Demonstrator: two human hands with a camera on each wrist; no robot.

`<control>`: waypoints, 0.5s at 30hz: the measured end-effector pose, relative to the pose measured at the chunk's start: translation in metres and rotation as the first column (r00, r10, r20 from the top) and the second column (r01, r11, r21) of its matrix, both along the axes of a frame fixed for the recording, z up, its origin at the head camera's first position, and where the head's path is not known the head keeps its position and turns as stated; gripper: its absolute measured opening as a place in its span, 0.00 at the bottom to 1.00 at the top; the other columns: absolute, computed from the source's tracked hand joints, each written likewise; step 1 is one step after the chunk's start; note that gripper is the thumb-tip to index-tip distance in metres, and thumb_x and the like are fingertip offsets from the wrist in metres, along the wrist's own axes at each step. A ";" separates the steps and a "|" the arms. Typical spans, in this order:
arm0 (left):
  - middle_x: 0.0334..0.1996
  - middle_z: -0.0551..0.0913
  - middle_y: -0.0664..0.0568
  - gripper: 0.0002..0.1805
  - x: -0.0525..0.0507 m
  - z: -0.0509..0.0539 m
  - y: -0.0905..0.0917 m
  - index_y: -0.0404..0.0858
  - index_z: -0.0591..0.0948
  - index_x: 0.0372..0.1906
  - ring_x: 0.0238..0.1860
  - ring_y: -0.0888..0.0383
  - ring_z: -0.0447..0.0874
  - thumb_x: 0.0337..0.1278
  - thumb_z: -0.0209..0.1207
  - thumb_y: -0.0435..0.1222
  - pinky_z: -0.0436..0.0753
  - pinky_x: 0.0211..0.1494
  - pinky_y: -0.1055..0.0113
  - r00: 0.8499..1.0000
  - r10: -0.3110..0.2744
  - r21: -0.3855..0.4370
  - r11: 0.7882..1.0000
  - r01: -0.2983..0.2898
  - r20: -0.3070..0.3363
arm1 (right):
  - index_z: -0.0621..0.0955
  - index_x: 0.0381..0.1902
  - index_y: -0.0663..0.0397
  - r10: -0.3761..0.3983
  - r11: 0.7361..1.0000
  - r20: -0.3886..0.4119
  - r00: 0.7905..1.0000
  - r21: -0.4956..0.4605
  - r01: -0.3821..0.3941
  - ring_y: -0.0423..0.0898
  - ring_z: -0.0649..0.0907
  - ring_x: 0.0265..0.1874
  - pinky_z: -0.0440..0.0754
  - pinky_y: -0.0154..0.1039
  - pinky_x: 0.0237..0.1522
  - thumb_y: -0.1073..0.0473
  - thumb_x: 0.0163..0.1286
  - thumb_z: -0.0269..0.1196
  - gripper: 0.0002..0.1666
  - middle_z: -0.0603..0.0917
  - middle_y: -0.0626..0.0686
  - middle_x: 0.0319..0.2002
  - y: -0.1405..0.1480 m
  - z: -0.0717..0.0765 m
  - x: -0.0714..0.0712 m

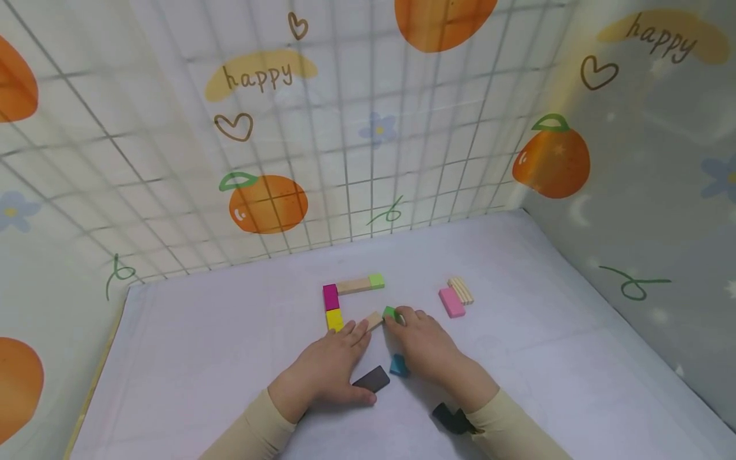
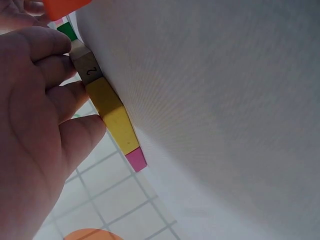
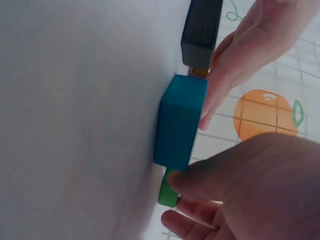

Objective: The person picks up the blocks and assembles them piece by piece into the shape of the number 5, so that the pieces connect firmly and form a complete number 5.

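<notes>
My left hand [image 1: 330,364] lies with its fingers extended, the fingertips against a yellow block [image 2: 112,112] and a plain wooden block [image 1: 374,320]. Its thumb is beside a dark grey block [image 1: 374,379]. My right hand [image 1: 431,348] pinches a green block [image 1: 390,312] between thumb and fingers, at the far end of the wooden block. A blue block [image 3: 181,120] stands nearer to me, just under the right hand. Beyond the yellow block, a magenta block [image 1: 330,297], a long wooden block [image 1: 354,286] and a light green block [image 1: 376,281] form a corner.
To the right, a pink block [image 1: 452,302] lies against several thin wooden strips [image 1: 461,290]. A black object [image 1: 451,418] is by the right wrist. A white cloth [image 1: 190,358] covers the table, with a printed curtain over a wire grid [image 1: 345,160] behind.
</notes>
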State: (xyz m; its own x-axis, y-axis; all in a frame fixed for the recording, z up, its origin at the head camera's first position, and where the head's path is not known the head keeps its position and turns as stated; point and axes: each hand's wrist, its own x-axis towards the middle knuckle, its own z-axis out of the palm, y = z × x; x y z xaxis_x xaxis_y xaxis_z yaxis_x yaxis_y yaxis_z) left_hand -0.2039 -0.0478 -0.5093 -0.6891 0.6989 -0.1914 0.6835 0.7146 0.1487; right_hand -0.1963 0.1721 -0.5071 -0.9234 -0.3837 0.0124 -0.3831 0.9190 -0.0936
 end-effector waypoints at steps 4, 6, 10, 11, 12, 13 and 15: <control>0.81 0.55 0.51 0.59 0.000 -0.001 -0.001 0.41 0.62 0.78 0.81 0.49 0.53 0.48 0.58 0.73 0.66 0.76 0.47 1.000 0.001 -0.009 1.000 -0.001 -0.005 | 0.76 0.70 0.46 -0.006 1.000 0.007 1.000 -0.025 0.006 0.56 0.79 0.58 0.78 0.54 0.63 0.66 0.69 0.62 0.31 0.75 0.60 0.66 -0.001 0.002 0.000; 0.81 0.55 0.51 0.59 0.001 -0.001 -0.001 0.42 0.62 0.78 0.81 0.49 0.53 0.48 0.59 0.73 0.66 0.76 0.47 1.000 0.004 -0.010 1.000 -0.004 -0.002 | 0.76 0.70 0.45 -0.012 0.999 0.003 1.000 -0.041 0.012 0.56 0.79 0.59 0.78 0.54 0.63 0.65 0.69 0.63 0.31 0.76 0.59 0.66 0.000 0.003 0.000; 0.81 0.55 0.51 0.58 0.001 0.000 0.000 0.42 0.61 0.78 0.81 0.49 0.52 0.48 0.60 0.72 0.65 0.77 0.47 1.000 0.014 -0.011 1.000 -0.014 0.011 | 0.75 0.70 0.46 -0.042 0.996 -0.036 0.998 -0.074 0.039 0.59 0.79 0.63 0.78 0.55 0.65 0.63 0.69 0.65 0.32 0.75 0.60 0.68 0.009 0.007 -0.003; 0.81 0.54 0.51 0.59 0.001 0.000 0.000 0.42 0.61 0.79 0.81 0.49 0.52 0.48 0.60 0.72 0.65 0.77 0.47 1.000 0.015 -0.013 1.000 -0.015 0.013 | 0.75 0.71 0.47 -0.053 0.995 -0.046 0.998 -0.085 0.049 0.60 0.77 0.66 0.76 0.56 0.67 0.62 0.69 0.65 0.32 0.74 0.61 0.69 0.014 0.008 -0.004; 0.81 0.54 0.52 0.59 0.001 0.001 0.000 0.42 0.61 0.79 0.81 0.50 0.52 0.47 0.60 0.72 0.64 0.77 0.48 1.000 0.017 -0.019 1.000 -0.016 0.017 | 0.74 0.71 0.48 -0.069 0.994 -0.054 0.996 -0.089 0.064 0.61 0.74 0.68 0.73 0.58 0.69 0.60 0.69 0.66 0.33 0.72 0.62 0.71 0.019 0.009 -0.005; 0.81 0.54 0.52 0.59 0.001 0.001 0.000 0.42 0.61 0.79 0.81 0.50 0.51 0.47 0.60 0.73 0.64 0.78 0.48 1.000 0.017 -0.026 1.000 -0.016 0.017 | 0.73 0.72 0.50 -0.088 0.993 -0.055 0.995 -0.086 0.083 0.62 0.71 0.71 0.69 0.60 0.71 0.58 0.69 0.66 0.34 0.69 0.62 0.74 0.026 0.009 -0.006; 0.81 0.53 0.52 0.59 0.000 0.002 0.000 0.42 0.60 0.79 0.82 0.50 0.51 0.47 0.59 0.73 0.63 0.78 0.49 1.000 0.011 -0.042 0.999 -0.011 0.014 | 0.69 0.74 0.53 -0.130 0.989 -0.031 0.991 -0.074 0.127 0.64 0.61 0.77 0.59 0.65 0.74 0.52 0.71 0.64 0.37 0.61 0.64 0.77 0.040 0.009 -0.009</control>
State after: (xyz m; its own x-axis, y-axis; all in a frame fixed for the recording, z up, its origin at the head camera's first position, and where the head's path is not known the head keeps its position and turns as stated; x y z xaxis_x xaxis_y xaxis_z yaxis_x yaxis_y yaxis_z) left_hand -0.2035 -0.0475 -0.5069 -0.6937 0.6826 -0.2300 0.6737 0.7278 0.1282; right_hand -0.2049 0.2125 -0.4981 -0.9633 -0.2591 0.0697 -0.2668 0.9522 -0.1489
